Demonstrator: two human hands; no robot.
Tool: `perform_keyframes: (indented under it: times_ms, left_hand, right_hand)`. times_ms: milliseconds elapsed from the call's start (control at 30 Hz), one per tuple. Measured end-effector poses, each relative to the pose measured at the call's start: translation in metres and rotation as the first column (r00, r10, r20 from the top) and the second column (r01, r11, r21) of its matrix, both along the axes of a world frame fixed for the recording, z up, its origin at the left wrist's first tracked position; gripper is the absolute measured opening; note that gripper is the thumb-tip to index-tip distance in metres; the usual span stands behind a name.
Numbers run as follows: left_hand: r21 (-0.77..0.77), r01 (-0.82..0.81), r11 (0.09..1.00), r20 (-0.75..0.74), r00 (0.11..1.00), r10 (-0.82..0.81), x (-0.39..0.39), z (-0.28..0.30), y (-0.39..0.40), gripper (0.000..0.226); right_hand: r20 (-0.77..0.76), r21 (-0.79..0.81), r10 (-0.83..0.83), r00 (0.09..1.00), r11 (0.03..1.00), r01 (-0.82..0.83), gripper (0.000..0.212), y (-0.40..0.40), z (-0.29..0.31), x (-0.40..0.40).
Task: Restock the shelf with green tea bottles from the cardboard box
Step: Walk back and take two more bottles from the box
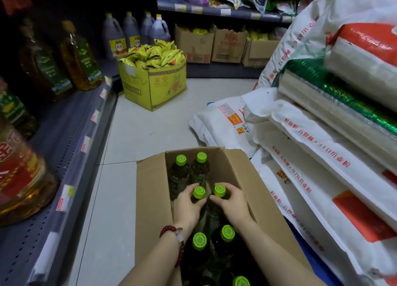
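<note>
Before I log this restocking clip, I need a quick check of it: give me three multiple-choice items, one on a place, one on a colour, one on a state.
1. Where does the yellow box of snack packets stand?
A. On the floor beyond the cardboard box
B. On the left shelf
C. On the flour sacks

2. What colour are the tea bottle caps?
A. Red
B. White
C. Lime green

3. What are the hands doing?
A. Hanging free
B. Each gripping a bottle neck in the box
C. Folding a flap

Answers: 1 A, it sits on the pale floor past the cardboard box. 2 C, every cap is lime green. 3 B, the left hand and right hand each close around a bottle.
</note>
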State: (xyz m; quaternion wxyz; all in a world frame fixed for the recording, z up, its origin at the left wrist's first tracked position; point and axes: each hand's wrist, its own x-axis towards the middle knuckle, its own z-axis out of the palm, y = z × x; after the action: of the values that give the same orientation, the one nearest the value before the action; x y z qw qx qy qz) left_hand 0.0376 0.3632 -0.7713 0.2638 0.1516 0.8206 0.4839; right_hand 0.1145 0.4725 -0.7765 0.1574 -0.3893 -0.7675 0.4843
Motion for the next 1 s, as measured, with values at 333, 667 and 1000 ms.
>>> perform_keyframes:
  times_ms: [333,667,1000]
  left_hand:
    - [0.124,-0.154,0.980,0.212,0.969,0.125,-0.007,-0.011,0.006,0.014]
    - [0.236,-0.287,0.929,0.370,0.910,0.187,-0.008,0.012,0.007,0.027]
    - [0.348,-0.219,0.912,0.324,0.940,0.102,-0.031,0.196,0.007,0.022]
  right_hand:
    - [-0.019,-0.046,0.054,0.998,0.997,-0.054,0.015,0.003,-0.015,-0.001]
    - [-0.125,-0.255,-0.022,0.992,0.967,-0.011,0.024,0.005,0.021,-0.005]
    - [-0.234,-0.298,-0.096,0.968,0.954,0.023,0.013,-0.006,0.211,-0.013]
